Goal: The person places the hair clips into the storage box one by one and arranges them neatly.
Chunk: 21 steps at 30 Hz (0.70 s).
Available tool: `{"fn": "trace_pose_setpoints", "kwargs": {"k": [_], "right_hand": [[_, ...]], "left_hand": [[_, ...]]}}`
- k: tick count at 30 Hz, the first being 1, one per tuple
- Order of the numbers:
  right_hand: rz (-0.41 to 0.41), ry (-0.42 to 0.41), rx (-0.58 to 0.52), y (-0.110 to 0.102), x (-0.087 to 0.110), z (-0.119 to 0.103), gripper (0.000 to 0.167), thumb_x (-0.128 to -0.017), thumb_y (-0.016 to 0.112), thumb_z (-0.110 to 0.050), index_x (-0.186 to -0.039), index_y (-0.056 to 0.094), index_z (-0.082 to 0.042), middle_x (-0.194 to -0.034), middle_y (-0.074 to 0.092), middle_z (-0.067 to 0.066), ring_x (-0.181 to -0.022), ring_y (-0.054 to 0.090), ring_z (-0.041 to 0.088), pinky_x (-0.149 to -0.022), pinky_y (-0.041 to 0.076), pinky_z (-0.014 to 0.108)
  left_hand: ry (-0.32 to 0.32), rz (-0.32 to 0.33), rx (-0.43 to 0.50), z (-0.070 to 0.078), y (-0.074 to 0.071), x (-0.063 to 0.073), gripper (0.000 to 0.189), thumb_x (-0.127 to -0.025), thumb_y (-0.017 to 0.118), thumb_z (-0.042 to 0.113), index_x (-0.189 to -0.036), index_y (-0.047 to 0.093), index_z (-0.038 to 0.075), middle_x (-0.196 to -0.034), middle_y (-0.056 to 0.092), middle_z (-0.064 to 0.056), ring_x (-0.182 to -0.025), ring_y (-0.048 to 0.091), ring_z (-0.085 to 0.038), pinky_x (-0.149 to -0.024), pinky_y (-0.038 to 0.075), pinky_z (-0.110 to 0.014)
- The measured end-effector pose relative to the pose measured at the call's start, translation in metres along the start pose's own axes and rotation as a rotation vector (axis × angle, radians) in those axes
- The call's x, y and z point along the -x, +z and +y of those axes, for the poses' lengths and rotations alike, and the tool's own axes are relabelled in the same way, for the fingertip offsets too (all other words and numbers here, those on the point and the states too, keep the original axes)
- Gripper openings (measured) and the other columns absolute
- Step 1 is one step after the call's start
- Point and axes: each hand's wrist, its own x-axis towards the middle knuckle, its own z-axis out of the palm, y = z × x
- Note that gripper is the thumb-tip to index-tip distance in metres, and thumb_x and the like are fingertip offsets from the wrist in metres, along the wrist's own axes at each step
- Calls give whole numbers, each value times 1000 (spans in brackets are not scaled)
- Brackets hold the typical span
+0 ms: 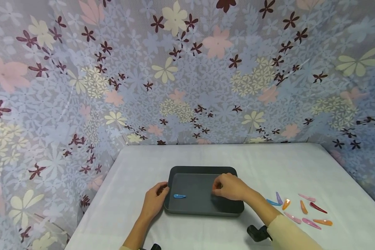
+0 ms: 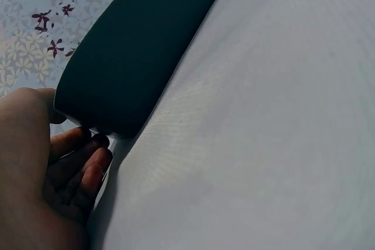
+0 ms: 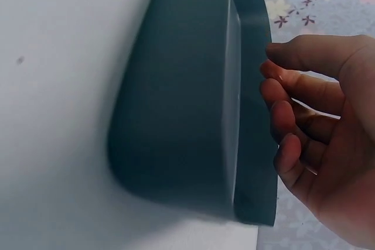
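A dark grey rectangular tray (image 1: 203, 208) lies on the white-covered table, with one blue snap hair clip (image 1: 179, 196) on the left of its floor. At the tray's left end, my left hand (image 1: 153, 201) holds the side, thumb at the rim and curled fingers against the outer wall (image 2: 88, 115). My right hand (image 1: 231, 186) is over the tray's right half, palm turned inward. Its thumb and fingertips (image 3: 284, 115) are bent close together beside the tray wall (image 3: 176, 98) in the right wrist view; I cannot tell whether something small is between them.
Right of the tray, several snap hair clips lie scattered, among them a purple clip (image 1: 279, 198), a red clip (image 1: 318, 207), an orange clip (image 1: 323, 222) and a pink clip (image 1: 311, 223). Floral fabric (image 1: 187, 80) rises behind the table (image 1: 281, 159) and along its sides.
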Motion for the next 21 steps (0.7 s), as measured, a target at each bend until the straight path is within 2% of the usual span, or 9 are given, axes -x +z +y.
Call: {"fn": "trace_pose_setpoints", "kwargs": {"k": [5,11,17,21], "right_hand": [[21,-19,-9,-2,8,7,6,-87,66,-26,-84,70,-23,-78,63,-14,-69,53,3,-62,44,26],[57,-19,-77,-10,18,19,11,-87,66,-25,-90,72,-17,-84,65,-10,-69,55,2,-60,45,22],[54,38,-117,-21,26,30,17,-88,65,-29,-95,72,-16,-89,66,-8,-76,58,5,-64,46,24],[78,72,-116,-25,32,37,17,-87,65,-29,-94,71,-16,-87,66,-7,-75,57,7,-63,46,24]], "left_hand": [[0,9,2,-1,0,0,27,-92,58,32,-117,65,22,-107,68,4,-89,58,-9,-82,46,-30],[18,13,0,0,0,0,27,-92,58,31,-116,66,20,-105,69,4,-87,58,-9,-80,47,-29],[31,23,-7,0,0,-1,27,-92,59,31,-115,66,19,-101,68,4,-85,56,-9,-77,46,-26],[26,23,-1,-1,0,-2,27,-91,59,31,-115,66,19,-101,68,5,-84,57,-9,-77,46,-25]]}}
